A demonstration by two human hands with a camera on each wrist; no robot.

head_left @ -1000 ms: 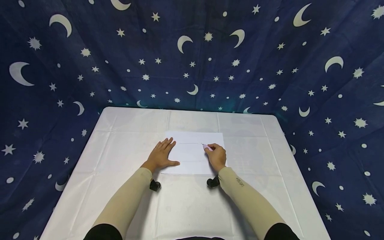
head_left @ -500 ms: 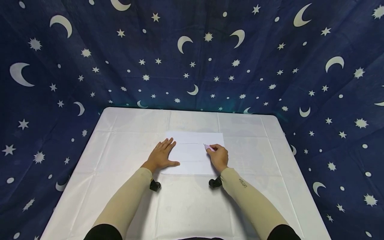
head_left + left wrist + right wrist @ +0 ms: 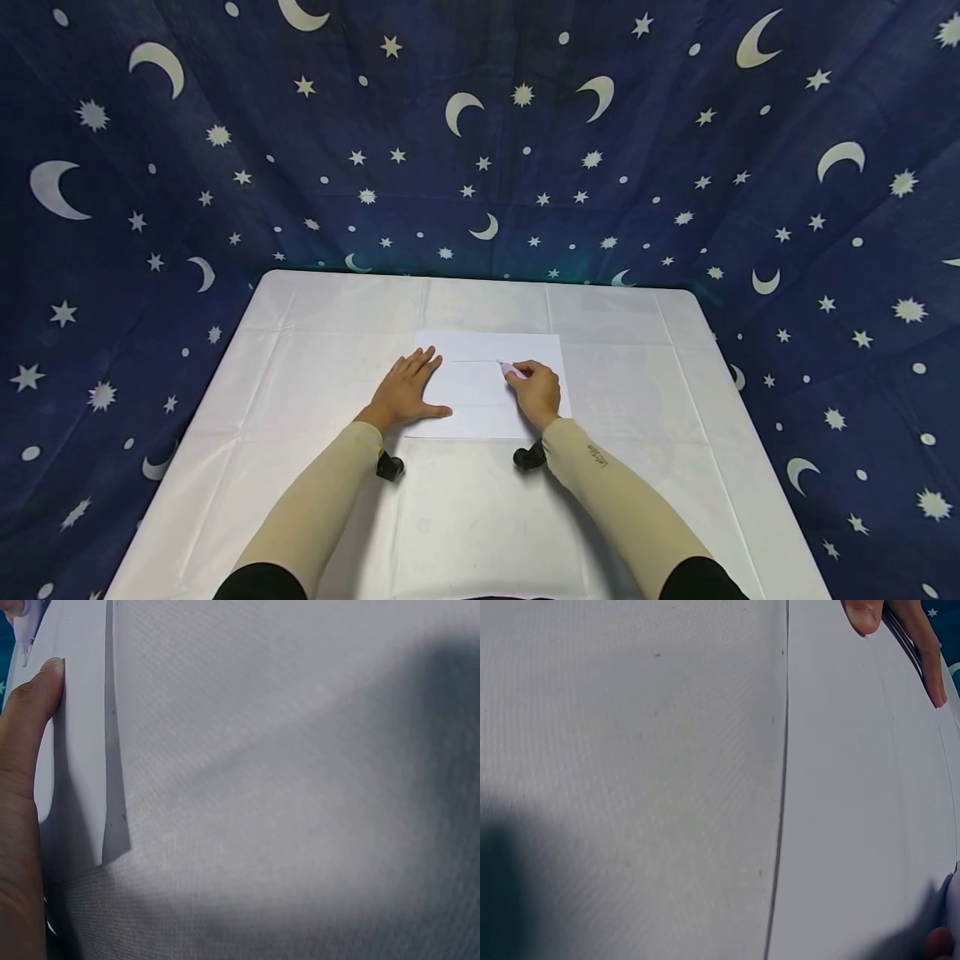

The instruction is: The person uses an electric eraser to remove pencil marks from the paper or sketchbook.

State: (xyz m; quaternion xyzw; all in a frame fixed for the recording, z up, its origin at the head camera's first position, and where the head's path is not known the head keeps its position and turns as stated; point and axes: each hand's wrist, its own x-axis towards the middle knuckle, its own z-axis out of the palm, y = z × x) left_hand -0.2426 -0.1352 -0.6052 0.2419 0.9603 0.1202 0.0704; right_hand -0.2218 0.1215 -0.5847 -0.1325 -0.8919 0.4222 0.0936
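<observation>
A white sheet of paper (image 3: 480,404) lies on the table with a thin dark line (image 3: 472,361) across its upper part. My left hand (image 3: 403,392) rests flat on the paper's left side, fingers spread and thumb out. My right hand (image 3: 540,395) pinches a slim lilac pen (image 3: 513,369), its tip at the line's right end. In the left wrist view the pen's pointed tip (image 3: 25,654) shows beyond my left thumb (image 3: 46,686). The right wrist view catches only a bit of the pen (image 3: 953,907) at the right edge, beside a fingertip (image 3: 937,942).
A white creased cloth (image 3: 480,517) covers the table under the paper. Behind and beside the table hangs a dark blue curtain (image 3: 420,108) with moons and stars. Small black wrist cameras sit at both cuffs, the left camera (image 3: 389,467) and the right camera (image 3: 529,457).
My right hand with the pen shifted slightly right along the line, then came back left. My left hand stayed in place on the paper.
</observation>
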